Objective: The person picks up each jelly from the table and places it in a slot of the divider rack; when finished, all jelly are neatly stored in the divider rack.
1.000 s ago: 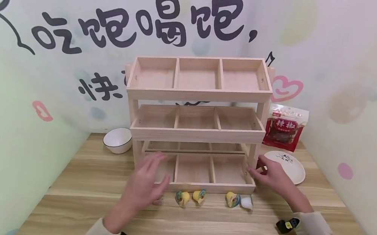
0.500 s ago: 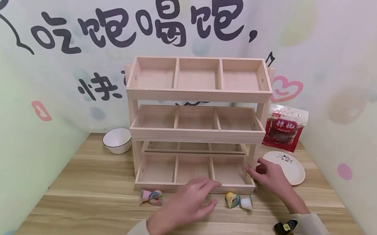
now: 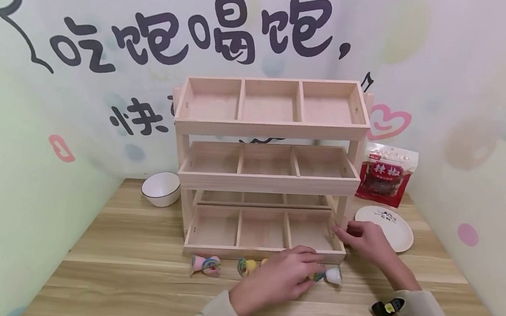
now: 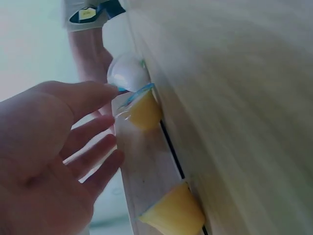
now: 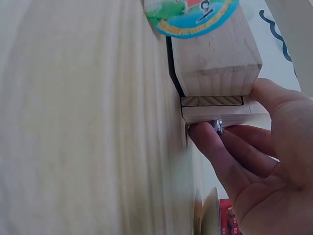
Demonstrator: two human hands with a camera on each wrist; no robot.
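My left hand (image 3: 280, 277) reaches over the right-hand pair of jelly cups, its fingers loosely extended. In the left wrist view, the thumb and fingers lie beside a yellow jelly cup (image 4: 146, 111) without closing round it; whether the thumb touches its lid I cannot tell. A white jelly cup (image 4: 128, 72) sits beyond it. More cups lie before the wooden rack (image 3: 273, 183): a pink one (image 3: 198, 263) with another beside it, and a yellow one (image 3: 250, 266). My right hand (image 3: 370, 243) grips the rack's lower right end, fingers by a metal screw (image 5: 218, 126).
A white bowl (image 3: 160, 190) stands left of the rack. On the right are a white plate (image 3: 398, 235) and a red chili bag (image 3: 384, 175) against the wall. The rack has three tiers of divided trays.
My left hand has swept from the rack's lower left end to the right-hand cups, uncovering the pink cup. The right hand keeps its place on the rack. The view has shifted slightly.
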